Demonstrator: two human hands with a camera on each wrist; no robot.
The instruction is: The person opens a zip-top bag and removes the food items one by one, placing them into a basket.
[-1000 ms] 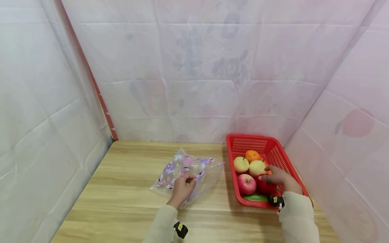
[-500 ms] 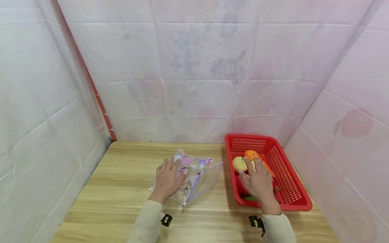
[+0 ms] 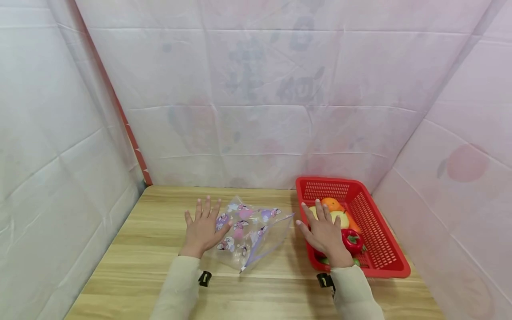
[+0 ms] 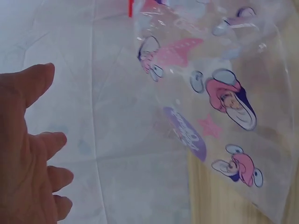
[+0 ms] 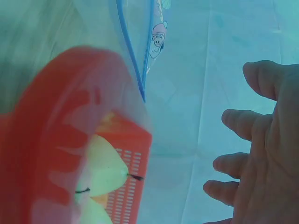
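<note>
A clear zip bag (image 3: 244, 231) printed with pink and purple cartoon figures lies on the wooden table, its purple-edged mouth parted toward the right. My left hand (image 3: 203, 231), fingers spread, is over the bag's left edge and holds nothing; in the left wrist view the bag (image 4: 224, 102) appears beside the hand (image 4: 28, 149). Over the left side of a red basket (image 3: 376, 235) my right hand (image 3: 326, 233) is also spread and holds nothing. It hides part of the fruit. In the basket a red bell pepper (image 3: 352, 241), a pale yellow pear (image 3: 340, 220) and an orange (image 3: 331, 204) show.
Something long and orange (image 3: 353, 224) and a bit of green (image 3: 325, 261) also lie in the basket. Pale printed cloth walls (image 3: 256, 111) enclose the wooden table (image 3: 160, 213) at the back and both sides.
My left hand has let go of the bag's edge and moved left, fingers spreading. The right hand has left the red bell pepper and moved left. Bag and basket have stayed in place.
</note>
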